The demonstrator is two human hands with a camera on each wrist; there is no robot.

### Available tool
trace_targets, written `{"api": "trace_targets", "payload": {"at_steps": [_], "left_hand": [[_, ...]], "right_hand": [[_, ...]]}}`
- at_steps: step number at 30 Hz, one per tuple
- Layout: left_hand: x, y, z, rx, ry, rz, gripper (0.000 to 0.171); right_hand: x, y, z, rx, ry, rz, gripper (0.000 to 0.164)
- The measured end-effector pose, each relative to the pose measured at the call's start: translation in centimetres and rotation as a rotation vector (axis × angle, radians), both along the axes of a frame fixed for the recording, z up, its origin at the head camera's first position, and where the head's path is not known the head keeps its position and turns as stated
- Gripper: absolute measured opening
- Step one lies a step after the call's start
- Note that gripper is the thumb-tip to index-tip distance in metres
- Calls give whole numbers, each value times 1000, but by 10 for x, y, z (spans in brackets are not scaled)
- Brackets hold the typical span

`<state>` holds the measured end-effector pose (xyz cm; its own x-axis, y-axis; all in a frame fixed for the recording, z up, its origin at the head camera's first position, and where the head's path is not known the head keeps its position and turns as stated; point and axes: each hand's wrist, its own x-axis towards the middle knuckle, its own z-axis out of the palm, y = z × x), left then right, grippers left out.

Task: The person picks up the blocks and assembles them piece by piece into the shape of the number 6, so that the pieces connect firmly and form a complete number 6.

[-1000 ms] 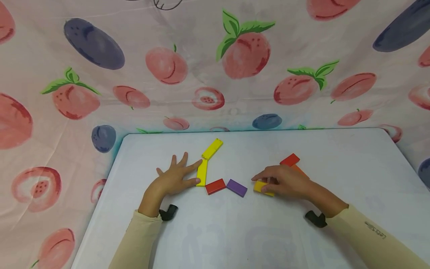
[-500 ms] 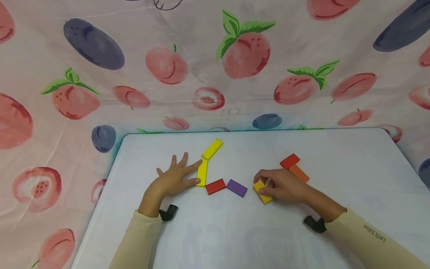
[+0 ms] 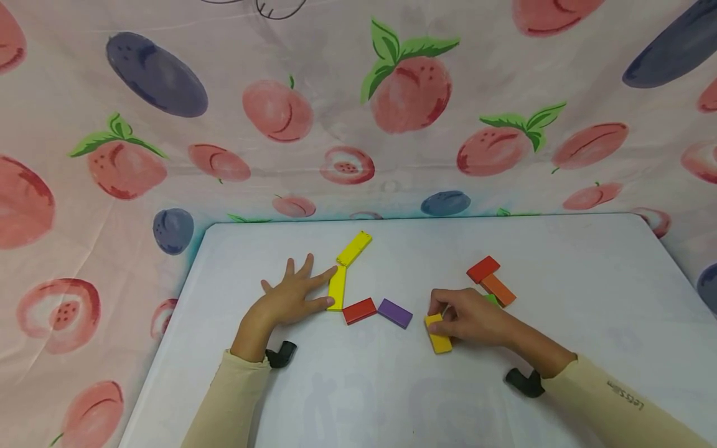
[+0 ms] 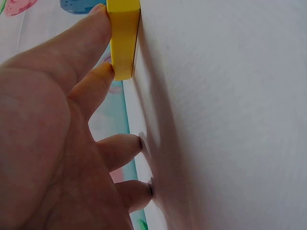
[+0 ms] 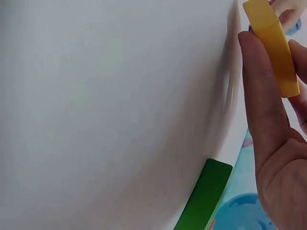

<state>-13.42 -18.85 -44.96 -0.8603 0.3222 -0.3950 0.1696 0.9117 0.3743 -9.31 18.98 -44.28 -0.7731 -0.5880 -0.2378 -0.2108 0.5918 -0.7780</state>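
My left hand lies with fingers spread at the left of a flat yellow block. Its thumb and index fingertips touch that block's side, and in the left wrist view they press against the yellow edge. Between thumb and fingers, my right hand pinches a darker yellow block, standing lengthwise toward the person. The right wrist view shows the held block close over the white surface. A red block and a purple block continue a line from the touched yellow one.
Another yellow block lies end to end beyond the touched one. Behind the right hand are a red block, an orange block and a partly hidden green block. A fruit-print cloth hangs past the white table.
My right hand has drawn slightly toward the person, turning the darker yellow block from crosswise to nearly lengthwise. The orange and green blocks have come into sight behind it. My left hand stays still.
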Motion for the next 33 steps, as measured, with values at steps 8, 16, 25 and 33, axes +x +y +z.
{"api": "trace_targets", "payload": {"at_steps": [8,16,25,33], "left_hand": [[-2,0,0,1,2,-1,71],[-1,0,0,0,2,-1,72],[-1,-1,-3,-15,11,-5,72],[0,-2,-5,-12,16,-9,72]], "right_hand": [[3,-3,-2,-38,-82,-13,17],[7,-6,-4,-71,-186,-63,17],[14,-10,-6,-170,-277,-116,19],[24,-17,-8,-221,-292,-188,21]]}}
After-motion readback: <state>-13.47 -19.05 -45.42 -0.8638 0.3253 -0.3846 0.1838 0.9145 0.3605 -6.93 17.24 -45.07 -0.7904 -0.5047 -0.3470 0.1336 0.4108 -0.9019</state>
